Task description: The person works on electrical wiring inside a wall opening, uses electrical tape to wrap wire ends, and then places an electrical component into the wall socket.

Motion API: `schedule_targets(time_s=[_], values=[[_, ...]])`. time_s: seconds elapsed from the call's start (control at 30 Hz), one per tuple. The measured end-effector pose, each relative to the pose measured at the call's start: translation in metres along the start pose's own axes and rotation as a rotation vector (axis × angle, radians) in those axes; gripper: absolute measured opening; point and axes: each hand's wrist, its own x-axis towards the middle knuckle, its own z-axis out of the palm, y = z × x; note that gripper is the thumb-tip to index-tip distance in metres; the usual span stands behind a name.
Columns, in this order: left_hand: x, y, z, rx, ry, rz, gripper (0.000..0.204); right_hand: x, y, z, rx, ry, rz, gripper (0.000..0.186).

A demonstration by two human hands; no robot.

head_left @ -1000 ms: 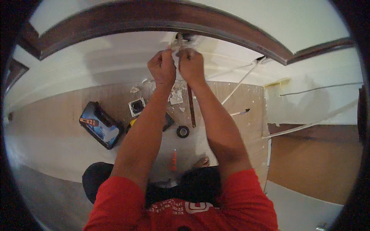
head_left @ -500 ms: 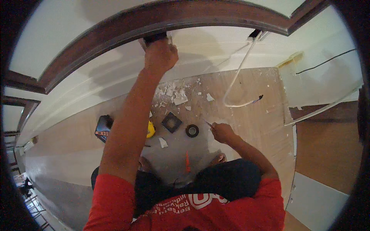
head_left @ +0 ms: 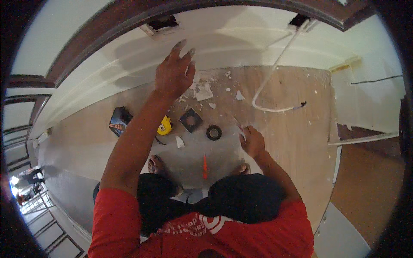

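My left hand (head_left: 174, 73) is raised in front of the white wall, fingers apart and dusty at the tips, holding nothing. Just above it is a rough rectangular hole (head_left: 164, 22) cut in the wall. Above the floor, my right hand (head_left: 253, 142) is closed around a thin, pointed, blade-like tool (head_left: 239, 125); its exact kind is unclear. A roll of black tape (head_left: 214, 132) lies left of that hand. Beside it are a black square plate with a round opening (head_left: 190, 120) and a yellow tape measure (head_left: 164, 126). A slim orange tool (head_left: 205, 167) lies between my feet.
White plaster fragments (head_left: 204, 92) litter the floor by the wall. A white cable (head_left: 275, 69) hangs from a second wall hole (head_left: 300, 19) onto the floor. A dark package (head_left: 120, 121) lies left of my left forearm. Dark wooden trim (head_left: 172, 7) crosses the wall.
My left hand has come out of the wall hole and down toward me, its fingers spreading. The right hand still holds the thin tool. The whole view has shifted slightly.
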Motion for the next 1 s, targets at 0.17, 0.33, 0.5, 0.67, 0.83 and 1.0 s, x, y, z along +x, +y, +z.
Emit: schedule_targets(time_s=[0.17,0.33,0.5,0.67,0.83,1.0], values=[[0.008,0.000,-0.020,-0.028,-0.015,-0.238,0.055,0.003,-0.014,0.017,0.161,0.148,-0.109,0.029],[0.029,-0.001,-0.033,-0.072,-0.116,-0.341,0.058,0.019,-0.023,0.033,0.289,0.201,-0.066,0.025],[0.041,-0.014,-0.047,-0.057,-0.296,-0.349,0.061,0.029,-0.037,0.026,0.340,0.298,-0.052,0.023],[0.038,-0.019,-0.066,0.304,-0.432,-0.328,0.066,0.024,-0.030,0.025,0.295,0.245,0.024,0.022],[0.021,-0.020,-0.087,0.346,-0.509,-0.409,0.068,0.008,-0.029,0.014,0.303,0.070,0.228,0.035],[0.031,-0.020,-0.087,0.097,-0.470,-0.198,0.067,-0.010,-0.023,0.015,0.304,0.165,0.248,0.029]])
